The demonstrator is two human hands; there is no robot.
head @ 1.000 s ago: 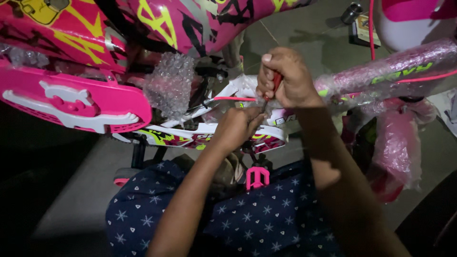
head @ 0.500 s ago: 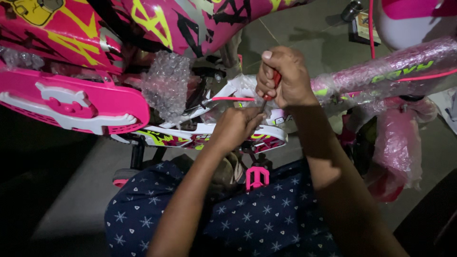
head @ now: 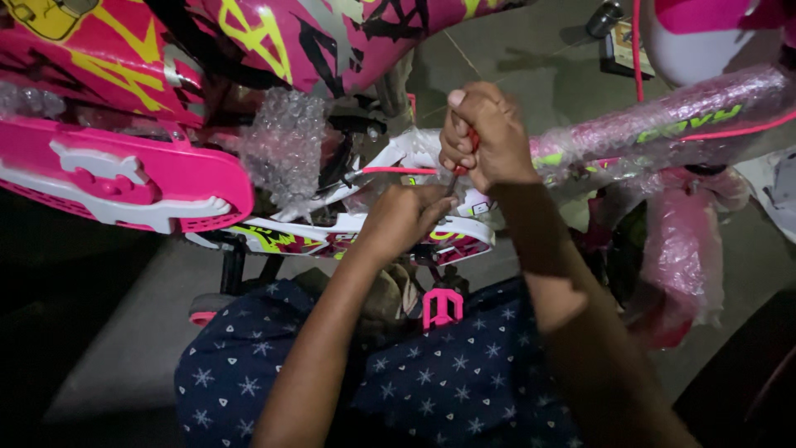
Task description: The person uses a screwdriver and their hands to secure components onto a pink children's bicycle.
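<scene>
A small pink children's bicycle (head: 274,33) with yellow and black graphics fills the upper view. My right hand (head: 485,137) is closed around the red handle of a screwdriver (head: 466,153), its shaft pointing down toward the white and pink frame panel (head: 348,236). My left hand (head: 406,220) sits just below it, pressed against that panel by the screwdriver tip; whether it grips anything is hidden. Bubble wrap (head: 286,145) hangs beside the panel.
A pink chain guard (head: 124,178) juts out at the left. A plastic-wrapped pink tube (head: 663,124) runs right. A pink pedal (head: 441,307) sits above my star-patterned dark blue clothing (head: 431,390). A small wheel (head: 207,311) rests on the grey floor (head: 124,348).
Both hands stay at the same spot on the panel. My right fist has shifted only slightly on the screwdriver handle.
</scene>
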